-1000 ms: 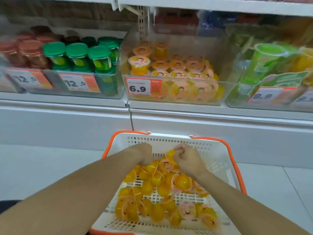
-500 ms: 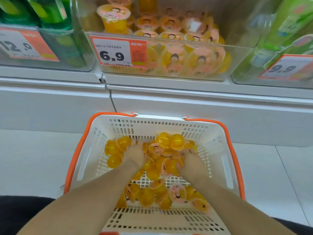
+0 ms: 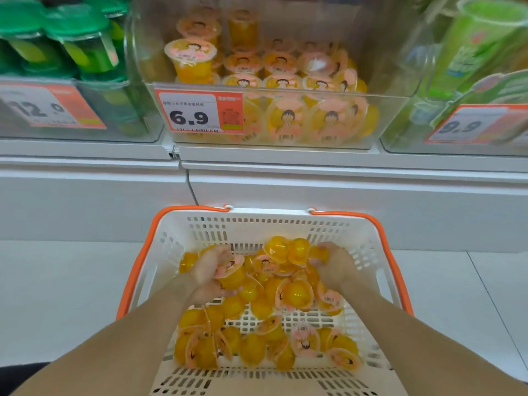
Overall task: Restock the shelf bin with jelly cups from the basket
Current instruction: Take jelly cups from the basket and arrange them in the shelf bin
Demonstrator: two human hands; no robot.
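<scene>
Step in hand looks like grabbing handfuls. Best to close fingers round a few cups w/ the foil lids held flat, not squeezed, then lift straight up clear of the basket rim, centre frame, to the clear bin at top centre.

Left hand is palm-up, fingers curled round jelly cups. Right hand is knuckles-up, pinching a cup at far end of the pile. Both forearms reach in from bottom corners.
</scene>
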